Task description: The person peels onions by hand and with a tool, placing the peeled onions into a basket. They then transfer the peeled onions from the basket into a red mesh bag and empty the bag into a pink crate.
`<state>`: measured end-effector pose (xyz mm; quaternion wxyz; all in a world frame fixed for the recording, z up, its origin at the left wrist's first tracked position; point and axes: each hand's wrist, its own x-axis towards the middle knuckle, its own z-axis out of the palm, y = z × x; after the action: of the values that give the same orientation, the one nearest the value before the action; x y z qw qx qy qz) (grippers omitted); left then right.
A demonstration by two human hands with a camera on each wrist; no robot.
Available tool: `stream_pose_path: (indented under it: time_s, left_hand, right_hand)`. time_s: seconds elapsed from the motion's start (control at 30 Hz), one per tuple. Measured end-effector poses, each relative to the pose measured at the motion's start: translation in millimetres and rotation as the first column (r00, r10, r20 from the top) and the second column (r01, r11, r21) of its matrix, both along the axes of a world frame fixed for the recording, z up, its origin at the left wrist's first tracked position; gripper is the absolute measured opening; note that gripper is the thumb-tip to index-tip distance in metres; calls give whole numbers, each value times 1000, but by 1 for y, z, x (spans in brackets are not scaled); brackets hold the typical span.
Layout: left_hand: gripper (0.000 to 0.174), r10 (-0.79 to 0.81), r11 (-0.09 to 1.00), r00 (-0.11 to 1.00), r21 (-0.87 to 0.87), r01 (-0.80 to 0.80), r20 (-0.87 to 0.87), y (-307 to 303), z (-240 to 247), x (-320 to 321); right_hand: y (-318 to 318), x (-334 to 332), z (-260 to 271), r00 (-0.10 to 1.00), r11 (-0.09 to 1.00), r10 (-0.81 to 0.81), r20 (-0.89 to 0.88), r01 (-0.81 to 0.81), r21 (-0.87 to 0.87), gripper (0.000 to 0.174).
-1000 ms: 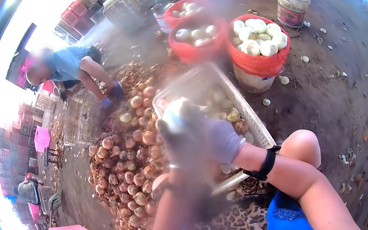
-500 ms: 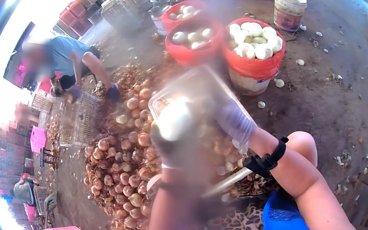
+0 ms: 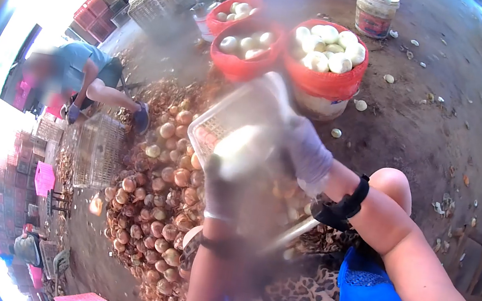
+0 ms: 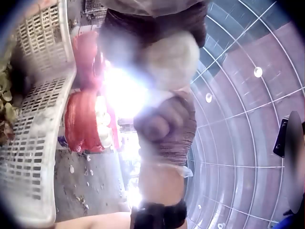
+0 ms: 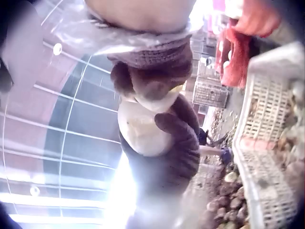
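Left side: a large heap of brown-skinned round onions [image 3: 162, 226] spreads over the ground, beside a pale slatted plastic crate [image 3: 97, 154]. Plenty there with dry skins on, so I judge a good share is left to do.

Middle: my left hand [image 3: 222, 194], in a greyish-purple knitted glove, cups a white, skinned onion bulb [image 5: 143, 131], its thumb lying over the side. The brown skin is off this one; as far as I can judge it is nearly or wholly finished. The bulb is up in front of me, between my two hands, above the long off-white slatted plastic basket [image 4: 38, 119]. Pale bulbs and skins lie in the basket, too blurred to count.

Just right: my right hand [image 3: 309, 154], gloved alike, is close against the bulb, fingers curled, seeming to pinch a small pale, yellow-edged piece [image 5: 159, 102]. Whether a blade is in that grip, I cannot tell.

Beyond, three red-lined tubs [image 3: 325, 85] hold white skinned bulbs, the rightmost heaped above its rim. Work well under way, then, but far from done.

Lie of the bulb: a rough whitish patch faces my right wrist. From above, its long axis seems to slant from lower left to upper right; glare blurs the outline. Which end is root, I cannot tell.
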<state>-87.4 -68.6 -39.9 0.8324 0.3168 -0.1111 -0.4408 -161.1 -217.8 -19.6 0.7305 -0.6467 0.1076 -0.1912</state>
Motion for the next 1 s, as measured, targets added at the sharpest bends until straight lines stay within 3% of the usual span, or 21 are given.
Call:
stream_pose_path:
  time_s: [0.03,0.1,0.17,0.27,0.3,0.33,0.37,0.4,0.47,0.53,0.6,0.7,0.77,0.83,0.93,0.97,1.0]
  left_hand:
    - [79,-69,983,992,-176,50,-107,1,2,-1]
    - [84,37,997,996,-74,-31,83,4,8,-1]
    - [88,53,998,983,-51,-45,173,6,12,-1]
    - [98,50,999,968,-19,-46,244,9,27,-4]
    - [101,95,990,945,70,-123,312,8,41,-13]
    - [105,56,991,951,97,-90,303,8,42,-9]
    - [109,17,991,956,125,-56,293,8,42,-5]
    - [113,-22,988,959,151,-22,283,8,42,0]
    - [113,0,986,905,151,-71,426,4,35,2]
    - [113,18,983,831,142,-117,557,-2,27,-1]
    - [113,39,978,726,123,-168,686,-8,22,-3]
    - [105,-82,992,894,120,32,441,-11,21,-8]
    - [100,-139,985,952,138,105,272,-16,42,-25]
    - [97,-202,979,964,58,194,171,-18,26,-25]
    - [92,-305,952,952,-28,305,-1,-18,6,-25]
    - [89,-341,939,936,-80,335,-83,-17,1,-27]
    - [86,-377,924,911,-129,359,-165,-16,-4,-28]
  right_hand:
    - [-3,0,6,1000,995,10,-14,-8,97,32]
    - [-13,8,-5,994,963,-103,-32,92,-254,42]
    - [-22,12,-23,975,803,-222,-8,178,-568,53]
    - [-38,14,-54,950,530,-278,145,278,-801,26]
    - [-52,18,-71,926,436,-303,225,345,-831,14]
    - [-56,13,-68,919,481,-326,222,363,-798,13]
    - [-60,7,-64,929,679,-339,146,349,-646,13]
    - [-60,2,-53,941,847,-329,78,330,-416,13]
    - [-58,-9,-26,969,968,-247,27,245,62,12]
    - [-52,-16,-9,987,915,-152,59,118,386,11]
    - [-45,-16,-2,991,852,-72,110,4,524,11]
    - [-38,-13,4,976,749,-19,219,-131,649,11]
    - [-37,-14,10,951,683,-4,310,-223,695,10]
    - [-43,-18,18,888,609,32,458,-381,696,11]
    - [-71,-24,32,573,427,218,790,-784,450,11]
    - [-79,-26,39,581,452,171,796,-764,460,11]
    - [-78,-32,51,807,642,-149,571,-360,676,21]
